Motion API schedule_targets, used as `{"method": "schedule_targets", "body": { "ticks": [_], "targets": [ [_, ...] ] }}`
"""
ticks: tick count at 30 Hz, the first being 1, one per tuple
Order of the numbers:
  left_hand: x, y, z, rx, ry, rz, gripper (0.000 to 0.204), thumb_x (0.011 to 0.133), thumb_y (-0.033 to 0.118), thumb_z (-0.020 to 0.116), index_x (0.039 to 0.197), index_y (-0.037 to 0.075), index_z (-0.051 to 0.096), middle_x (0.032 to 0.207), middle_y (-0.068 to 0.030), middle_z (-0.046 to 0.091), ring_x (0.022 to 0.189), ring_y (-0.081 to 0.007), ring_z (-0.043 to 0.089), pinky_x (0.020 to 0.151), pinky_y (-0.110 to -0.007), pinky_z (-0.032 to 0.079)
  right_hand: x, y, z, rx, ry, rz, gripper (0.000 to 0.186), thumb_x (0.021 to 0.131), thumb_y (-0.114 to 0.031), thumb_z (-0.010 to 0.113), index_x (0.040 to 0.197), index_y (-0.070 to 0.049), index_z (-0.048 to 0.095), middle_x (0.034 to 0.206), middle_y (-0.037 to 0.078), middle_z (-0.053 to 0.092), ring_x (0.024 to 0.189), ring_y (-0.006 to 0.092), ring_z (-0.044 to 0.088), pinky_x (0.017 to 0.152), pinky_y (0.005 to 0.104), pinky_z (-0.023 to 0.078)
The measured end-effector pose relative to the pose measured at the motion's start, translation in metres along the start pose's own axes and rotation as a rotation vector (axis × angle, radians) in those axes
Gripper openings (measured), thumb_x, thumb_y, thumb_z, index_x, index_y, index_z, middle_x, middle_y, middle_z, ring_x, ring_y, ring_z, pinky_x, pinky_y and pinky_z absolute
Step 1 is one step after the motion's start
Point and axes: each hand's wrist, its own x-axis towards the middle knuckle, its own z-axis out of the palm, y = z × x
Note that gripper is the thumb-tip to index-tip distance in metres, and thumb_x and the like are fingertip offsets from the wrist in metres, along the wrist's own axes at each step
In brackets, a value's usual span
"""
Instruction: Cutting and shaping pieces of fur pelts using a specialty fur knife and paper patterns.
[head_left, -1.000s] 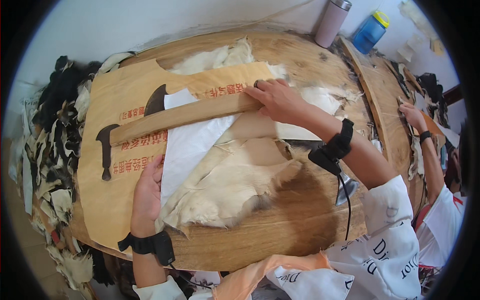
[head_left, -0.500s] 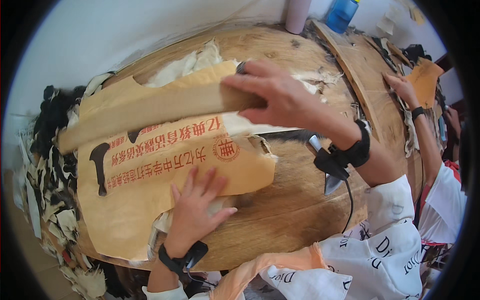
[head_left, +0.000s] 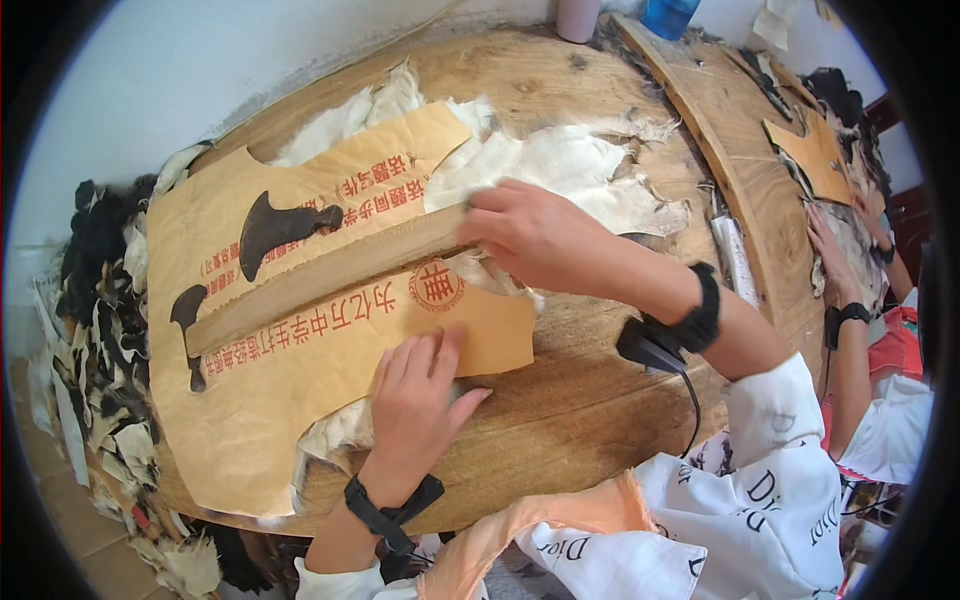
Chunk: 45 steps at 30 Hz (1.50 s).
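A brown paper pattern, cut to a garment-like outline and printed in red, lies over white fur pelts that stick out past its far, right and near edges. My right hand grips the right end of a long flat wooden stick, which slants across the pattern toward its left side. Fingers spread, my left hand rests on the pattern's near edge. Two dark metal blade-shaped pieces sit on the paper: a wide curved one beyond the stick and a narrower one at its left end.
Black and white fur scraps pile along the table's left edge. A wooden batten crosses the table at right. Beyond it, a co-worker's hands are at a pelt and a brown paper piece. Two bottles, one blue, stand at the back.
My right hand has brought the stick down and nearer across the pattern, uncovering the wide blade piece. My left hand has shifted slightly right. The co-worker's raised paper piece now lies lower.
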Motion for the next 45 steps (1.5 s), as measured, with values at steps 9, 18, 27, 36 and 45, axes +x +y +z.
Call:
{"method": "schedule_targets", "body": {
  "ticks": [9,18,27,36,45],
  "targets": [
    [0.014,-0.010,-0.004,-0.300,0.152,-0.331,0.024,0.086,0.017,0.052,0.079,-0.005,0.059,0.065,-0.0168,0.052,0.062,-0.0287,0.054,0.058,-0.038,0.043,-0.064,-0.024,0.010,0.047,0.098,0.052,0.029,0.067,-0.005,0.057,0.096,-0.007,0.057,0.086,0.007,0.055,0.089,0.0282,0.052,0.076,0.0370,0.044],
    [0.015,-0.021,-0.006,-0.481,0.070,-0.492,0.039,0.092,0.023,0.046,0.066,-0.006,0.048,0.060,-0.0192,0.045,0.054,-0.0268,0.044,0.053,-0.040,0.034,-0.080,-0.030,0.032,-0.341,0.059,-0.336,0.022,0.070,-0.021,0.056,0.088,-0.010,0.059,0.083,0.002,0.054,0.087,0.0186,0.049,0.075,0.0319,0.041],
    [0.017,-0.020,-0.004,-0.420,-0.043,-0.272,0.036,0.086,0.021,0.054,0.120,0.007,0.058,0.096,-0.0127,0.065,0.088,-0.0276,0.052,0.082,-0.033,0.043,-0.081,-0.018,0.034,-0.080,0.061,0.113,0.015,0.068,-0.012,0.058,0.082,-0.016,0.061,0.081,-0.002,0.056,0.083,0.0197,0.052,0.071,0.0307,0.042],
    [0.002,-0.006,0.001,-0.043,-0.088,0.039,0.056,0.076,0.025,0.066,0.125,0.004,0.050,0.136,-0.0153,0.041,0.112,-0.0331,0.041,0.096,-0.038,0.037,-0.134,-0.041,-0.018,-0.309,0.047,0.736,0.043,0.068,-0.015,0.072,0.102,-0.003,0.050,0.090,0.014,0.052,0.089,0.0306,0.051,0.074,0.0390,0.043],
    [-0.004,-0.004,0.016,-0.126,-0.095,0.016,0.071,0.075,0.032,0.067,0.133,0.001,0.038,0.142,-0.0208,0.029,0.132,-0.0359,0.026,0.105,-0.043,0.028,-0.150,-0.022,-0.016,-0.096,0.060,0.891,0.029,0.063,-0.003,0.070,0.089,-0.002,0.058,0.081,0.014,0.054,0.067,0.0265,0.056,0.060,0.0359,0.045]
  ]
}}
